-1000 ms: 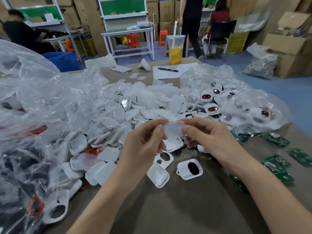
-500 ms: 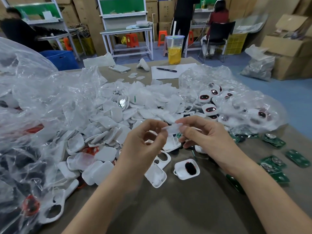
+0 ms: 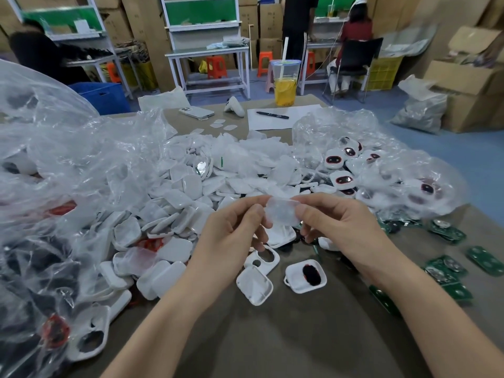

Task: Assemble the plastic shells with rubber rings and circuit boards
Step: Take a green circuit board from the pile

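Now face-on, not edge-on as before: translucent oval plastic piece (image 3: 282, 214), which I see pinched by left hand (image 3: 231, 236) and right hand (image 3: 335, 227); likely orienting before seating.

The left hand (image 3: 231, 241) pinches the left edge of a small clear piece (image 3: 282, 214). The right hand (image 3: 341, 227) pinches its right edge. Both forearms reach toward it.

Left hand (image 3: 231, 241) and right hand (image 3: 344, 227) are bare, forearms (image 3: 163, 323) too
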Demonstrator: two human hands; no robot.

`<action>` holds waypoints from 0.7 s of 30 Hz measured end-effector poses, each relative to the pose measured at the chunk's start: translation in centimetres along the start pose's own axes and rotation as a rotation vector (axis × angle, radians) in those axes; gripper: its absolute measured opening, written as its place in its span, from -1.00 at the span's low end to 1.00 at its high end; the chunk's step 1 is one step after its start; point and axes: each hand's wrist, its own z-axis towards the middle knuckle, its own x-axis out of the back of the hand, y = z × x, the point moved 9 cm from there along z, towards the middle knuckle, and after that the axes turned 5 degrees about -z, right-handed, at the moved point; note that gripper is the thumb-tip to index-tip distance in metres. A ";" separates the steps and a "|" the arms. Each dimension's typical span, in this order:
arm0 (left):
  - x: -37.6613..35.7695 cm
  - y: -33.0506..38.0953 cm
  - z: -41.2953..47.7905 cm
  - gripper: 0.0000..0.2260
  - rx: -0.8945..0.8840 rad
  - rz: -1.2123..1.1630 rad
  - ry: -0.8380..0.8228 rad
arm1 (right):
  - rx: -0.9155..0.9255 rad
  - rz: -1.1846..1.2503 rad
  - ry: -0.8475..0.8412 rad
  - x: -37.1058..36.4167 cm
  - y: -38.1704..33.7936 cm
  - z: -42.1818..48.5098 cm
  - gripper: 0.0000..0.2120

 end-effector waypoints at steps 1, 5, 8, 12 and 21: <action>0.0 0.0 0.0 -0.75 0.003 0.000 -0.008 | -0.002 0.006 0.007 0.1 0.0 0.1 -0.89; -0.4 0.3 -0.2 -0.73 -0.020 -0.013 -0.056 | -0.002 0.015 0.023 0.1 0.0 0.1 -0.89; -0.9 0.3 -0.3 -0.81 -0.027 -0.022 -0.081 | 0.005 0.007 0.035 0.3 0.1 0.2 -0.89; -0.8 0.1 -0.3 -0.82 -0.008 0.013 -0.054 | 0.017 0.007 0.017 0.0 -0.1 0.1 -0.91; -1.9 0.6 -1.0 -0.88 -0.068 0.027 -0.017 | 0.040 0.023 -0.050 -1.5 -0.6 -0.4 -0.90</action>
